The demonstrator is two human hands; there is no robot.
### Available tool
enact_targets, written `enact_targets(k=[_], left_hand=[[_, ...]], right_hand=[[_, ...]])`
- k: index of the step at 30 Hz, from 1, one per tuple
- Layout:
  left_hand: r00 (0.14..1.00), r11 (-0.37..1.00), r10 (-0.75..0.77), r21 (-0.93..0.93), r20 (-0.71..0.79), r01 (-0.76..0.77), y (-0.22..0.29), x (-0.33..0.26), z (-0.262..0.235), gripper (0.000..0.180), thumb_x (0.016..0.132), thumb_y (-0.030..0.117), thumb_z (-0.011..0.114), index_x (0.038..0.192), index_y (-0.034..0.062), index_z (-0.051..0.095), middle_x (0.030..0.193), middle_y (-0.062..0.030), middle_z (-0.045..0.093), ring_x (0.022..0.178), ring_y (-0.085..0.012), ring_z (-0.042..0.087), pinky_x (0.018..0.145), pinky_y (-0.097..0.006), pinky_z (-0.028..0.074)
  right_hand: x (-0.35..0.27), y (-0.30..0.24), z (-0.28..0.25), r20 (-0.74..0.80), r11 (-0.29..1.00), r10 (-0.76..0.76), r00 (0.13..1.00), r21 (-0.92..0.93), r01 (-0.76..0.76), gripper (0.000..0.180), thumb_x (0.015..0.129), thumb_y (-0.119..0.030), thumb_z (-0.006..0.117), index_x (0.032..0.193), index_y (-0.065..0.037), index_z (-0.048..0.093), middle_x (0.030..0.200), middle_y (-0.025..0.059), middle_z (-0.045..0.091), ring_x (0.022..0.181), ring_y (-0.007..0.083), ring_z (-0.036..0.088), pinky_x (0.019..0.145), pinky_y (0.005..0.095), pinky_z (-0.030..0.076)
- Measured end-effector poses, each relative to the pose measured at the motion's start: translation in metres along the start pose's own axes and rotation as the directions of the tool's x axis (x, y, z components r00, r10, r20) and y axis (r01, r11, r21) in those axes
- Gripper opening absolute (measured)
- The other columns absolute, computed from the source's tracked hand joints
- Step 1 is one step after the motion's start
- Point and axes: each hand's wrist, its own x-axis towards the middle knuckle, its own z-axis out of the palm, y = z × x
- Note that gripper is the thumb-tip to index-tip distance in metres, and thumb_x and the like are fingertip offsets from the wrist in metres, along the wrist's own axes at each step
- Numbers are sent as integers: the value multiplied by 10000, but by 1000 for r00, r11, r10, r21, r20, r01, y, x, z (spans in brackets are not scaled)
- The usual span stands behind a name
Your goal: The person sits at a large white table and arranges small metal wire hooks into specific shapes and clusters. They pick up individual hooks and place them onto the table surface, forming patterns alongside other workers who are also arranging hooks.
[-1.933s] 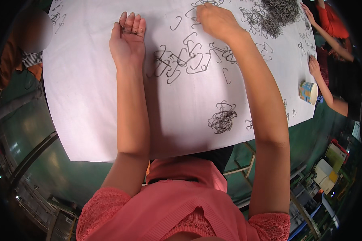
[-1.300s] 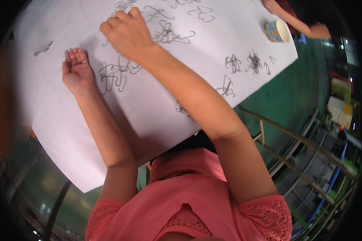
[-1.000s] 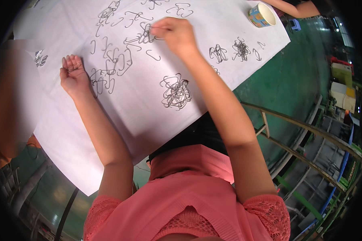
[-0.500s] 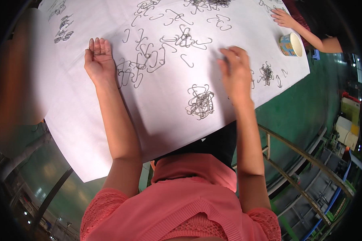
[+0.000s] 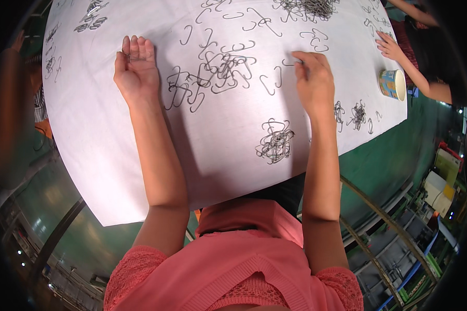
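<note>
My left hand (image 5: 138, 75) is turned palm up over the left part of the white sheet, fingers loosely curled. Thin grey wire, apparently part of a hook, shows between its thumb and fingers; how many pieces it holds I cannot tell. My right hand (image 5: 316, 83) pinches one end of a bent wire hook (image 5: 288, 63) between thumb and fingers. Between the hands spreads a loose tangle of S-shaped and C-shaped wire hooks (image 5: 224, 67). Nearer to me lies a denser heap of hooks (image 5: 276, 144).
A dense pile of hooks (image 5: 316, 7) lies at the far side. Smaller heaps (image 5: 358, 115) sit right of my right wrist. A patterned paper cup (image 5: 392, 85) stands by the right edge, near another person's hand (image 5: 390, 46). Flat-laid hooks (image 5: 91, 22) are at far left.
My right hand has shifted slightly right, and a hook now shows in its fingertips. My left hand stays palm up. The whole view has turned a little.
</note>
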Motion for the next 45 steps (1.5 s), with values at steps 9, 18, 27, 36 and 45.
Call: enact_targets(k=[9, 18, 27, 36, 45], left_hand=[[1000, 1000, -3, 20, -3, 3, -2, -2, 3, 323, 950, 203, 309, 1079, -42, 476, 1011, -148, 534, 949, -265, 521, 887, -394, 445], [997, 998, 27, 64, -68, -23, -4, -4, 9, 340, 949, 203, 323, 1136, -49, 454, 1055, -153, 528, 982, -269, 521, 923, -401, 424], [1000, 999, -2, 52, -30, 3, -3, -4, 7, 365, 958, 205, 284, 1174, -48, 433, 1011, -144, 551, 931, -253, 547, 869, -384, 461], [997, 998, 32, 59, -66, -28, 3, -4, 7, 382, 961, 210, 274, 1193, -59, 417, 968, -132, 559, 891, -233, 554, 832, -363, 478], [997, 996, 38, 79, -66, -33, 2, -6, 11, 387, 958, 209, 294, 1200, -72, 406, 960, -132, 565, 881, -231, 555, 819, -358, 483]], right_hand=[[-40, -34, 9, 124, 969, -151, 981, 213, 123, 314, 693, 59, 552, 990, -20, 621, 1073, 175, 590, 999, 330, 561, 842, 378, 469], [30, -17, 47, -86, 987, -115, 990, -119, 104, 289, 815, -162, 578, 1055, -1, 579, 1224, 132, 501, 1152, 282, 456, 969, 426, 359], [76, -46, 55, 47, 966, -216, 975, 154, 206, 205, 796, -101, 579, 990, -45, 618, 1098, 89, 583, 1007, 293, 547, 848, 376, 460], [113, -59, 48, 479, 960, -278, 833, 118, 253, 197, 825, -192, 565, 1002, -142, 635, 1088, 91, 575, 1028, 292, 525, 851, 377, 443], [153, 60, 35, -243, 969, 22, 970, -235, -81, 506, 754, -403, 645, 1168, -133, 535, 1215, 154, 480, 1089, 391, 453, 893, 482, 404]])
